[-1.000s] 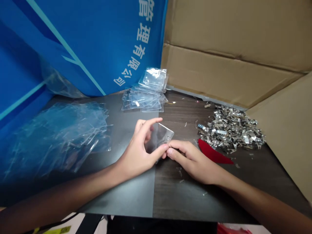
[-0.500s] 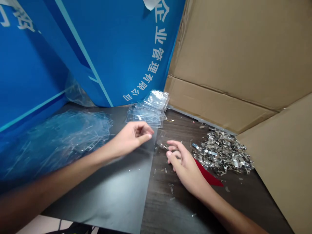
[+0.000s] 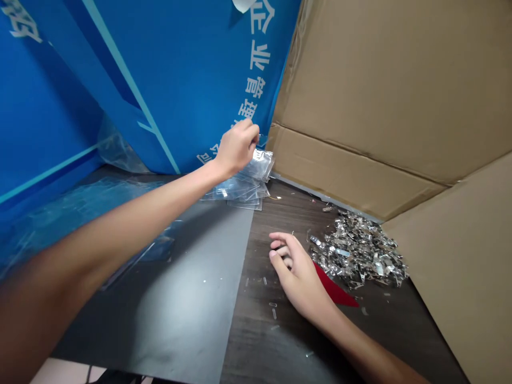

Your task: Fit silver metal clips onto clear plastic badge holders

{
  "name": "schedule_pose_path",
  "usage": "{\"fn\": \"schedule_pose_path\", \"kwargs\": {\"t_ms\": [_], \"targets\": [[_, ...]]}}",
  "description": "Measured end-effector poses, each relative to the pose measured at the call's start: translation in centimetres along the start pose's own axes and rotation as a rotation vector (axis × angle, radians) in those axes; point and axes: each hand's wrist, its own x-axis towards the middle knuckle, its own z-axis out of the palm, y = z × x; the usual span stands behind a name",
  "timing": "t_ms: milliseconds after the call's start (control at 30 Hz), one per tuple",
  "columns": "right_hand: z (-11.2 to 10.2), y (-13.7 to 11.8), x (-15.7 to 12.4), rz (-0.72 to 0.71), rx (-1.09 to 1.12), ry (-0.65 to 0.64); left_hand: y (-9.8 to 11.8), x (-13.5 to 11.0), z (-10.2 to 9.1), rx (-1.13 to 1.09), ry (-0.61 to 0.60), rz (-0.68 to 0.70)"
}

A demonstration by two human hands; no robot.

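A big blue printed banner [image 3: 200, 69] with white Chinese characters is towering over the left of the scene, and brown cardboard sheets [image 3: 380, 90] are walling off the right side, meeting it in the corner. Below them, a dark wood-grain tabletop [image 3: 288, 341] is carrying everything, with a black plastic sheet [image 3: 180, 314] covering its left half.

On that black sheet, a loose spread of clear plastic sleeves [image 3: 68, 213] is lying against the banner, partly under the left forearm. Up by the corner, a stack of clear plastic pouches [image 3: 244, 191] is sitting where the sheet ends, right at the foot of the banner. On the wood to the right, a heap of shiny metal clips [image 3: 360, 250] is piled up near the cardboard, and a red triangular piece [image 3: 338, 285] is poking out from under its near edge.

The left hand [image 3: 237, 148] is hanging just above the pouch stack, fingers bunched together; whether they're pinching anything is impossible to tell from here. The right hand [image 3: 294, 269] is resting on the wood just beside the heap, fingers loosely curled and holding nothing that shows. A few tiny clips [image 3: 273, 312] are scattered near its wrist.
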Motion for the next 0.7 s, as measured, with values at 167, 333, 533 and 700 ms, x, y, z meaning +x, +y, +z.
{"fn": "schedule_pose_path", "kwargs": {"t_ms": [167, 333, 533, 700], "targets": [[-0.4, -0.3, 0.0, -0.068, -0.046, 0.006, -0.9, -1.4, 2.1, 0.114, -0.195, 0.069], [-1.8, -0.3, 0.6, -0.149, -0.275, 0.057, -1.7, -2.7, 0.8, 0.109, -0.301, 0.148], [-6.1, -0.5, 2.1, -0.043, -1.029, 0.124, -3.5, -7.9, -6.6, 0.147, -0.452, 0.087], [-7.7, -0.7, 2.8, 0.111, -1.214, 0.011, -7.7, -17.3, -13.3, 0.176, -0.528, -0.165]]}}
